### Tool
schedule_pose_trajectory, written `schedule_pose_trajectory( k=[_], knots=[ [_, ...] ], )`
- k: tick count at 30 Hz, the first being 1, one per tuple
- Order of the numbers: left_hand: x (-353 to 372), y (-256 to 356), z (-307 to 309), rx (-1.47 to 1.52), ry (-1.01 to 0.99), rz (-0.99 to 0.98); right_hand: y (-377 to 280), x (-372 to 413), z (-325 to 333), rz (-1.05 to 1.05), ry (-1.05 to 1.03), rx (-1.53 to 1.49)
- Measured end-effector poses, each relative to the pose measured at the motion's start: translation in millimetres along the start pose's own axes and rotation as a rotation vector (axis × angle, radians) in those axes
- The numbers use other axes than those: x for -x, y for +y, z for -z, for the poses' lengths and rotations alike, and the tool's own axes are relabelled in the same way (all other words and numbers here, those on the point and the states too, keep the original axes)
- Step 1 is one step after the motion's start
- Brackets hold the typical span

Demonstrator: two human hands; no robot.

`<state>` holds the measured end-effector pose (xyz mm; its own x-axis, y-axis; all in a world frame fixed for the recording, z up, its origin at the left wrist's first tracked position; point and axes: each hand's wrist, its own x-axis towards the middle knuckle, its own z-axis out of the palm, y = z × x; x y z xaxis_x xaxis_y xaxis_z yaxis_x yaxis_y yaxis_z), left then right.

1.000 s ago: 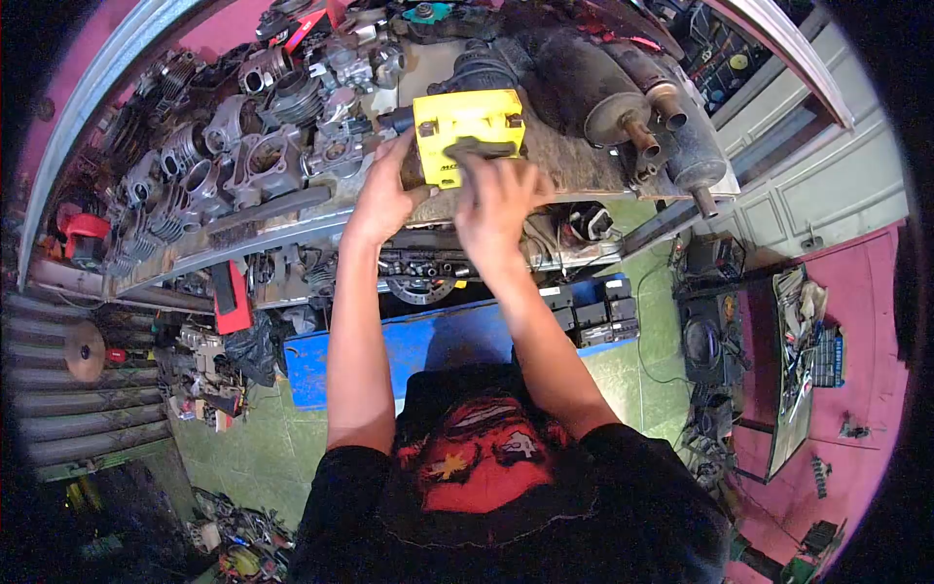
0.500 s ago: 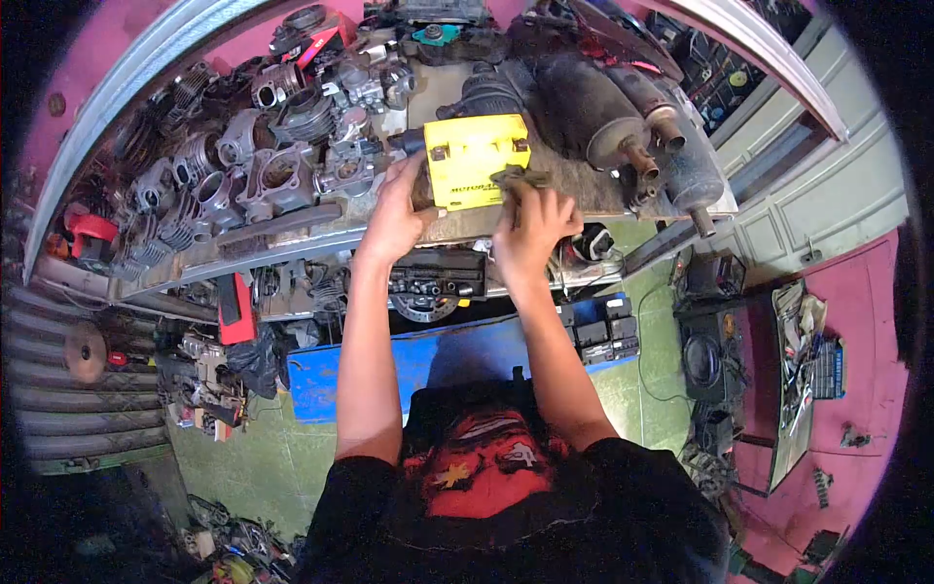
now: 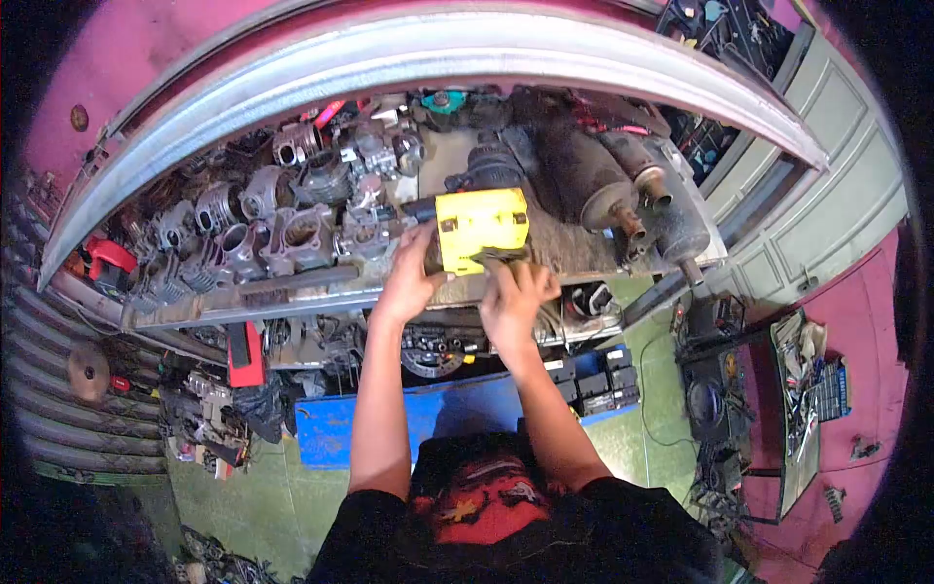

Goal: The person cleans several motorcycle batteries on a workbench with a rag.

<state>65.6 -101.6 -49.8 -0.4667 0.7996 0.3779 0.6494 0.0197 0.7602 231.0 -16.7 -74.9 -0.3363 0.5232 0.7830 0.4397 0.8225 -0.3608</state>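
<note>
A yellow box-shaped battery (image 3: 484,224) with black lettering and dark terminals stands near the front edge of the wooden shelf (image 3: 574,255). My left hand (image 3: 413,275) is against its left side, fingers along the edge and thumb near the lower front corner. My right hand (image 3: 516,292) pinches a dark, crumpled cloth (image 3: 498,257) against the lower front of the battery. The fingertips of my right hand are partly hidden by the cloth.
Metal engine cylinders (image 3: 305,234) crowd the shelf's left side. Exhaust mufflers (image 3: 593,190) lie to the right. A curved metal frame (image 3: 467,44) spans above. Below are a blue bench (image 3: 370,419) and black batteries (image 3: 608,384).
The camera view has tilted upward, so the shelf, battery and hands appear lower. My right hand and the cloth have shifted toward the middle of the battery's lower front.
</note>
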Motion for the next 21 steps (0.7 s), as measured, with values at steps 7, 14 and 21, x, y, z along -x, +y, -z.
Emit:
schedule_pose_trajectory(
  k=[7,14,21],
  knots=[
    [-2.1,-10.4,-1.2,-0.019,0.004,-0.047,-29.5,-17.4,-3.1,0.132,0.036,-0.089],
    [-1.0,-15.9,-2.8,-0.020,0.005,-0.069,-10.5,11.4,-9.3,0.121,-0.091,-0.072],
    [-0.6,-6.4,1.6,-0.003,-0.022,-0.017,-18.6,-27.7,3.4,0.101,0.129,-0.076]
  ],
)
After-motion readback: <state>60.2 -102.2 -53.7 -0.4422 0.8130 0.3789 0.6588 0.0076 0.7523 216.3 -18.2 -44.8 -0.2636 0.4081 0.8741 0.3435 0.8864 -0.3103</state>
